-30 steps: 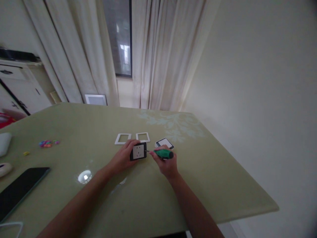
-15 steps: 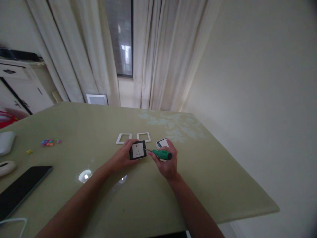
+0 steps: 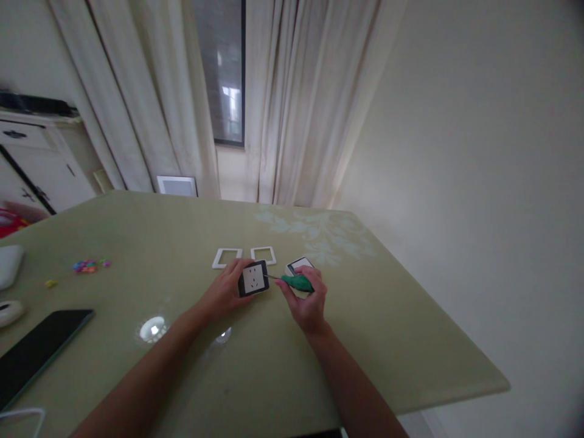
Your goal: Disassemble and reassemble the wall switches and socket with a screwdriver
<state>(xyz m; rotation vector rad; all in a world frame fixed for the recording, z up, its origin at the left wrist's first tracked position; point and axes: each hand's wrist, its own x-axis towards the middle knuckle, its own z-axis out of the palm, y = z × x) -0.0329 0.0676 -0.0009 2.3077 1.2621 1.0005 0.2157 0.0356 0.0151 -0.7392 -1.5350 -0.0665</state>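
My left hand [image 3: 224, 291] grips a wall socket [image 3: 253, 278] with a white face and a black rim, tilted up off the green table [image 3: 387, 316]. My right hand [image 3: 305, 301] is closed round a green-handled screwdriver [image 3: 296, 282]; its thin metal tip points left and meets the socket's right edge. Behind my right hand a second black-and-white socket part [image 3: 298, 264] lies on the table, partly hidden by my fingers. Two white square frames [image 3: 227, 257] [image 3: 263, 255] lie side by side just beyond the held socket.
A black tablet [image 3: 39, 347] lies at the near left, with a white cable [image 3: 20, 417] by the table edge. White rounded objects [image 3: 9, 267] and small coloured bits [image 3: 86, 266] sit at the far left. Curtains and a window stand behind; a plain wall rises to the right.
My right hand has rolled further over the screwdriver handle, hiding more of it and of the part behind. The socket stays in my left hand. The view has shifted slightly.
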